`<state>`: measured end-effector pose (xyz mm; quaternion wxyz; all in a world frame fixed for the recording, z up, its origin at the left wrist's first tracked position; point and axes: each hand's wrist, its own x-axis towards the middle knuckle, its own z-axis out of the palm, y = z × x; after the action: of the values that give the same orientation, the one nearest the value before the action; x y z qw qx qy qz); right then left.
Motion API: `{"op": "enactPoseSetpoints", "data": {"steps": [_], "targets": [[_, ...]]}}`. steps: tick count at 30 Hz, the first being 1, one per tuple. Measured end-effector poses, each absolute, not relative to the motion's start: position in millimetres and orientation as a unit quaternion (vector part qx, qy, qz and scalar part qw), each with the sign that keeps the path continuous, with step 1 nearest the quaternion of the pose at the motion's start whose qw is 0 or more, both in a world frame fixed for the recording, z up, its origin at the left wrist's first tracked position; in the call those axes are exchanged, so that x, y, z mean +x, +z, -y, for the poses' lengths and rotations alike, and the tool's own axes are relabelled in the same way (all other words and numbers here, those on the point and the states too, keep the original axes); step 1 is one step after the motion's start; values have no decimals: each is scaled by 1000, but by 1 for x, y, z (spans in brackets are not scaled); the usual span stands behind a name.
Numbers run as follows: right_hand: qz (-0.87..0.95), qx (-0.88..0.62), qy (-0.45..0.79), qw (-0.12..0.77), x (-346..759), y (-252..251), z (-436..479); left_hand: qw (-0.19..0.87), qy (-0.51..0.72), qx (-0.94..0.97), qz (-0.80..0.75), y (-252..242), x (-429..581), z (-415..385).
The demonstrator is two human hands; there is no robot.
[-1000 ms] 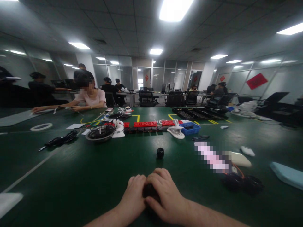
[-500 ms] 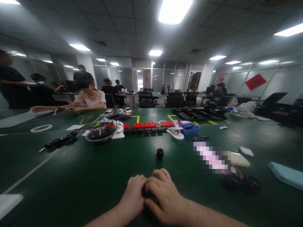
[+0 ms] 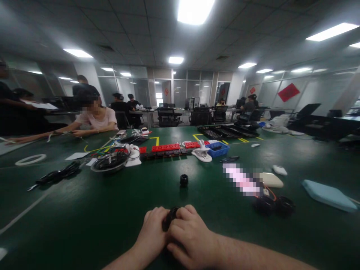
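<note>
Looks like a two-handed grip/manipulate step: left hand (image 3: 153, 228) and right hand (image 3: 189, 233) together, curled around a black part (image 3: 170, 217), mostly hidden, near side of the green table (image 3: 107, 210). Next move probably calls for steady left, right regripping. Forearms converge, knuckles up. Black cylindrical fitting (image 3: 184, 180) stands just farther out.
</note>
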<state>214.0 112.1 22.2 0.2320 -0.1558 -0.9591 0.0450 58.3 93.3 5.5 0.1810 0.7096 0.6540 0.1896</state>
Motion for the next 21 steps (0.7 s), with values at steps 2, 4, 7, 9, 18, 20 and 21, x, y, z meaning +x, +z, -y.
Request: {"op": "enactPoseSetpoints", "data": {"steps": [2, 4, 7, 9, 18, 20, 21], "targets": [[957, -159, 39, 239, 214, 21, -112, 184, 194, 707, -654, 5, 58, -94], [956, -160, 37, 244, 215, 20, -112, 185, 194, 706, -656, 6, 58, -94], [953, -160, 32, 256, 215, 20, -112, 189, 186, 703, -660, 9, 59, -93], [951, -160, 28, 262, 215, 19, -112, 188, 181, 701, -664, 12, 60, -93], [945, -176, 8, 275, 219, 18, -115, 175, 189, 689, -678, 10, 59, -95], [940, -184, 15, 287, 219, 18, -116, 171, 198, 687, -678, 8, 58, -96], [937, -187, 20, 294, 220, 18, -117, 170, 200, 687, -678, 7, 58, -96]]}}
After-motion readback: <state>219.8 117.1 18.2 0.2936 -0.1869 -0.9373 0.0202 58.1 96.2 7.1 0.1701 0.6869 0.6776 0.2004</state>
